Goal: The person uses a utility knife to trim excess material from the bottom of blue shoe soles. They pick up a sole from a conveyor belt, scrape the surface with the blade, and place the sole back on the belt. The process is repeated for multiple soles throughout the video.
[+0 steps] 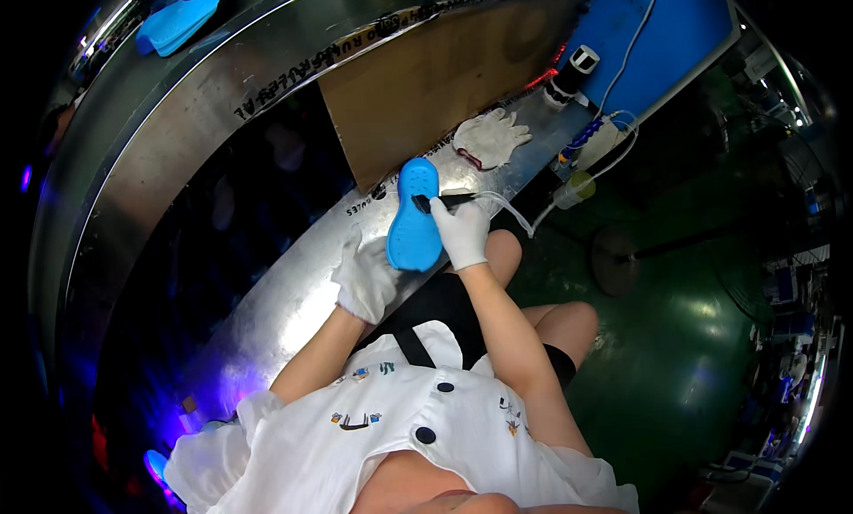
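A bright blue shoe sole (416, 221) lies tilted over the metal bench, toe end away from me and heel toward me. My right hand (462, 231), in a white glove, is closed around a slim black tool (456, 199) with a pale hose at its back end. The tool's front end is over the right side of the sole's middle. My left hand (366, 274), also gloved in white, is at the heel's left edge with its thumb stretched up and apart from the sole. Its other fingers reach the heel and are partly hidden there.
A loose white glove (490, 139) lies on the metal bench (306, 283) beyond the sole, beside an upright brown board (435, 79). Farther right stand a black-and-white cylinder (573, 72) and a blue panel (662, 43). The pale hose (524, 223) trails right. More blue pieces (187, 21) lie at far left.
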Demonstrator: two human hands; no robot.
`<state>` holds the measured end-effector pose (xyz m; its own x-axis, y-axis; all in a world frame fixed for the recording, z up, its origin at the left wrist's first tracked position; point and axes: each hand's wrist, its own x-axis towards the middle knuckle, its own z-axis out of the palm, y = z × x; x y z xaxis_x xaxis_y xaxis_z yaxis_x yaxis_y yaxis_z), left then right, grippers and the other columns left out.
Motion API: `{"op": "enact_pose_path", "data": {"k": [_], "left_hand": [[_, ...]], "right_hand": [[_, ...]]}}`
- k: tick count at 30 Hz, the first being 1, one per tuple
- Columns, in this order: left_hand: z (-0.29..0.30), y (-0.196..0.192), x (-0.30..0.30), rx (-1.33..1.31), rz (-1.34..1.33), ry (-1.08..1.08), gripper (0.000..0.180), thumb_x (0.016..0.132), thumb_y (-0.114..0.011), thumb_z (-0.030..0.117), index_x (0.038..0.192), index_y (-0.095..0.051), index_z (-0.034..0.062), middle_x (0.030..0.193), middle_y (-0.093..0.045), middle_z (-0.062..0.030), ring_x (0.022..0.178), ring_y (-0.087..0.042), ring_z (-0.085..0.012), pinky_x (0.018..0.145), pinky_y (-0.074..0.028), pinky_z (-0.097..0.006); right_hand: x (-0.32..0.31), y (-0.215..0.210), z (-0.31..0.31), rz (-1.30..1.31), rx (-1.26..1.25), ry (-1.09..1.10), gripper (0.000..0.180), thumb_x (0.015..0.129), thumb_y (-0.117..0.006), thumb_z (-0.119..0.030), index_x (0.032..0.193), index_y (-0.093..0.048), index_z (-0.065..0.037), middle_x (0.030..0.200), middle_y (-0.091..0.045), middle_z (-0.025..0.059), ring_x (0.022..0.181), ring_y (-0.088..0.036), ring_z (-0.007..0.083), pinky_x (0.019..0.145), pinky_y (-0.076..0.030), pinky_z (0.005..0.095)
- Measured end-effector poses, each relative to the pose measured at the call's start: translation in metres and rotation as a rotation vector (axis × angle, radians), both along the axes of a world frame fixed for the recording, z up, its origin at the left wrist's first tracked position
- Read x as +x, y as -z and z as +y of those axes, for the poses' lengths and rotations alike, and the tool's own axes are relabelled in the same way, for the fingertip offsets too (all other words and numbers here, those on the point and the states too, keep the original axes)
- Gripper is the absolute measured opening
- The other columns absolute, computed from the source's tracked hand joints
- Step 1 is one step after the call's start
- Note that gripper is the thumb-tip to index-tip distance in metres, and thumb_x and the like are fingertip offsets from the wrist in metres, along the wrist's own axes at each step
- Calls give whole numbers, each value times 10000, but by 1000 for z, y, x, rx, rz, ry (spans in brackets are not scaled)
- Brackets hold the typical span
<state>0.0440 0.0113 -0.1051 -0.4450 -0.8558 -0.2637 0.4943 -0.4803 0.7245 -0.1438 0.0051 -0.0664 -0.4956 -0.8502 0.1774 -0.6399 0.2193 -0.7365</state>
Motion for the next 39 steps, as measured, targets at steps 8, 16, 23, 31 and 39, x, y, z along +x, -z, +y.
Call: {"op": "enact_pose_path", "data": {"k": [8, 16, 23, 31, 39], "left_hand": [[-5, -26, -53, 597, 437, 104, 729, 951, -208, 681, 1216, -556, 97, 988, -637, -174, 695, -596, -331, 560, -480, -445], [21, -22, -61, 399, 587, 351, 829, 911, -314, 713, 1287, -502, -1, 1085, -635, -223, 971, -633, -377, 914, -510, -480], [31, -60, -45, 428, 942, 558, 940, 836, -380, 795, 1334, -462, 2, 1136, -581, -334, 950, -629, -397, 819, -548, -449], [10, -45, -49, 259, 805, 383, 988, 810, -413, 811, 1358, -433, -11, 1169, -575, -310, 872, -633, -369, 714, -570, -432], [5, -43, -51, 266, 435, 41, 844, 920, -378, 659, 1401, -389, -33, 1209, -570, -290, 862, -647, -390, 700, -574, -428]], "right_hand": [[27, -22, 66, 125, -106, -234, 129, 811, -691, -204, 848, -643, -90, 779, -663, 114, 721, -657, 300, 659, -520, 401], [15, -80, 83, 173, -419, -250, 170, 792, -721, -113, 938, -670, -44, 808, -659, 145, 723, -662, 292, 671, -527, 346], [13, -94, 90, -344, -406, -235, 112, 836, -695, -73, 934, -664, -26, 802, -664, 35, 670, -629, 137, 634, -521, 293], [21, -93, 99, -466, -477, -266, 234, 761, -727, 51, 986, -675, 10, 814, -684, 69, 672, -640, 133, 618, -513, 295], [43, -96, 113, -517, -390, -306, 155, 790, -727, -65, 928, -663, -36, 818, -660, 112, 664, -642, 245, 624, -523, 312]]}}
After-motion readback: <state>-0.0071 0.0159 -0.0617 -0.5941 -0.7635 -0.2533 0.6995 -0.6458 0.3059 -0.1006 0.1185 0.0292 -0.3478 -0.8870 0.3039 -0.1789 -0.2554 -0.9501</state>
